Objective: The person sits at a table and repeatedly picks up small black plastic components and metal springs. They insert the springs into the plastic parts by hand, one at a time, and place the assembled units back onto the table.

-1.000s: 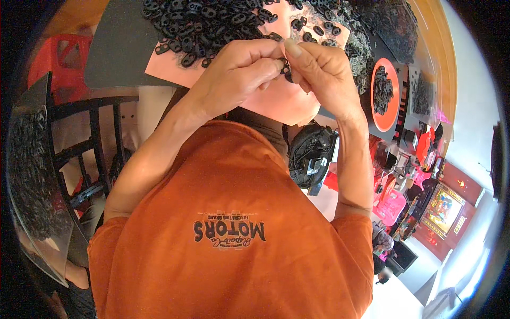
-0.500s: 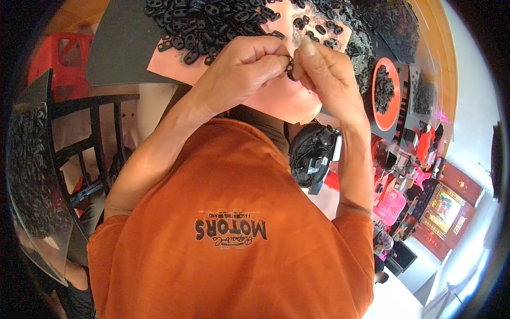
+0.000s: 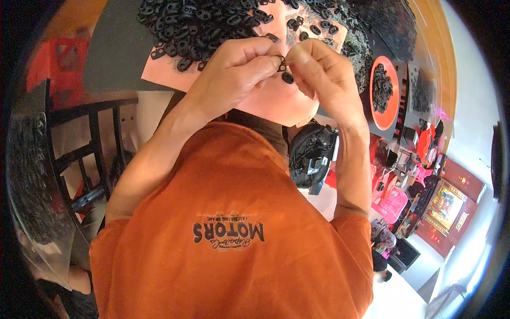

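the left hand point(image 3: 234, 74) pinches a small black piece point(image 3: 281, 64) between thumb and finger over the pink sheet point(image 3: 271, 103), best held low and steady, while the right hand point(image 3: 325, 73) curls just beside it, gripping what, if anything, i cannot tell.

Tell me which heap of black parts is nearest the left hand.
The large heap reaching onto the pink sheet, beyond the left hand; the smaller heap in the round orange dish lies farther off, to the right of the right hand.
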`<state>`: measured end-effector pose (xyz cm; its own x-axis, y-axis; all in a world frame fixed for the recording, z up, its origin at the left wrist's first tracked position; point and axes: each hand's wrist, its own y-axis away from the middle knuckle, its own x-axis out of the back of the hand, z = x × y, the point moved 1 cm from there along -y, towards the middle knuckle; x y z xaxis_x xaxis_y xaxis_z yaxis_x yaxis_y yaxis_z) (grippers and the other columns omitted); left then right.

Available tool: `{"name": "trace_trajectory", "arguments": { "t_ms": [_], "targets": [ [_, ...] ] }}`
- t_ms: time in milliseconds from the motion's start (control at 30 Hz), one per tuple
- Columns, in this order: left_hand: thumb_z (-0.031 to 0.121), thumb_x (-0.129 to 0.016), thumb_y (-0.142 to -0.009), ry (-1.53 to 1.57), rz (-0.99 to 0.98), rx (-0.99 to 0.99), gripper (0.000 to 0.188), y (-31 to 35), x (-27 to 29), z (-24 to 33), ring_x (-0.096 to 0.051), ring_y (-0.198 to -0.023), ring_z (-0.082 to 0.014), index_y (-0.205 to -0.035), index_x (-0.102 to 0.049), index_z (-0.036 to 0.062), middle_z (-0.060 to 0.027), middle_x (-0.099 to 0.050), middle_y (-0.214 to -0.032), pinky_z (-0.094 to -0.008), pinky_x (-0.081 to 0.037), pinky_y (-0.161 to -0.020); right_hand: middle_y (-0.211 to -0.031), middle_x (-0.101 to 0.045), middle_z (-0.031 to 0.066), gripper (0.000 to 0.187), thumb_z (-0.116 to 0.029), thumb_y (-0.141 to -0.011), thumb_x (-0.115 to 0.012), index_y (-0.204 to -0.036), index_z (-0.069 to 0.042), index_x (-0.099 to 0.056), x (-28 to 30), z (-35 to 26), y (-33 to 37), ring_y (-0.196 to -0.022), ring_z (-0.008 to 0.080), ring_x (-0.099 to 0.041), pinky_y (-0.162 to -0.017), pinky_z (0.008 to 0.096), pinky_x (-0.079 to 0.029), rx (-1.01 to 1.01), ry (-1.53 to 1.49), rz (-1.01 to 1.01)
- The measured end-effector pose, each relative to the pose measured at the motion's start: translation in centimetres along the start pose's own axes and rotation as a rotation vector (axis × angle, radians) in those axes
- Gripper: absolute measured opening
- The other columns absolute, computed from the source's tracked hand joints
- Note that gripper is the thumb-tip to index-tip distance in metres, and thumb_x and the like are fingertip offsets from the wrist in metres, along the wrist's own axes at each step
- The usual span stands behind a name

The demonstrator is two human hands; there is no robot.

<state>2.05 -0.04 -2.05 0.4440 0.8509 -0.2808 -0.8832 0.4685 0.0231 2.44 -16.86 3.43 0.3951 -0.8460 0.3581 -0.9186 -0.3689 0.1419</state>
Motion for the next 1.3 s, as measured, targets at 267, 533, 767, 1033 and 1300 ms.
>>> {"name": "trace_trajectory", "arguments": {
  "t_ms": [267, 533, 767, 1033, 1300],
  "targets": [
    [0.02, -0.05, -0.089, -0.006, 0.03, 0.004, 0.016, 0.2, -0.2, 0.1, -0.039, -0.059, -0.0013, -0.084, -0.058, 0.0062, 0.0078, -0.044, -0.066, -0.0178, -0.03, -0.052, -0.072, -0.057, 0.0083, 0.016, -0.013, -0.089, -0.054, -0.089, 0.002, -0.059, -0.9, 0.1, 0.4, -0.067, 0.0134, -0.054, -0.06, 0.0256, -0.044, 0.005, 0.114, 0.1],
    [0.012, -0.048, -0.085, -0.09, 0.098, -0.135, 0.016, -0.1, -0.6, -0.9, -0.036, -0.057, -0.0026, -0.076, -0.055, 0.0006, 0.0061, -0.04, -0.059, -0.0232, -0.03, -0.048, -0.069, -0.051, 0.0213, 0.013, -0.007, -0.088, -0.049, -0.079, 0.002, -0.046, -2.3, 0.5, 0.5, -0.064, 0.0386, -0.054, -0.054, 0.04, -0.041, 0.231, 0.372, 0.196],
    [0.012, -0.049, -0.088, -0.17, 0.007, -0.06, 0.013, 0.6, -0.3, 0.1, -0.039, -0.061, -0.0013, -0.08, -0.055, 0.0032, 0.0082, -0.044, -0.065, -0.0192, -0.033, -0.053, -0.07, -0.048, 0.0152, 0.012, -0.011, -0.091, -0.05, -0.087, 0.001, -0.051, -0.7, 0.6, 0.4, -0.061, 0.0264, -0.049, -0.058, 0.0343, -0.043, 0.225, 0.287, 0.069],
    [0.015, -0.049, -0.086, -0.121, 0.017, -0.091, 0.016, 0.5, -0.3, 0.7, -0.04, -0.057, -0.0021, -0.074, -0.054, 0.0047, 0.0062, -0.044, -0.062, -0.02, -0.033, -0.05, -0.084, -0.053, 0.014, 0.015, -0.009, -0.087, -0.052, -0.099, -0.002, -0.057, 1.2, 0.9, -5.7, -0.075, 0.0297, -0.055, -0.066, 0.0354, -0.045, 0.471, 0.714, 0.1],
    [0.015, -0.049, -0.085, -0.186, -0.016, -0.053, 0.018, 0.7, 0.1, 0.0, -0.039, -0.057, -0.0027, -0.074, -0.054, 0.0025, 0.0057, -0.045, -0.062, -0.0213, -0.032, -0.05, -0.081, -0.054, 0.0098, 0.016, -0.016, -0.082, -0.059, -0.093, -0.005, -0.06, 2.3, 1.4, -7.9, -0.074, 0.0311, -0.057, -0.064, 0.0371, -0.046, 0.395, 1.015, 0.045]
  ]
}}
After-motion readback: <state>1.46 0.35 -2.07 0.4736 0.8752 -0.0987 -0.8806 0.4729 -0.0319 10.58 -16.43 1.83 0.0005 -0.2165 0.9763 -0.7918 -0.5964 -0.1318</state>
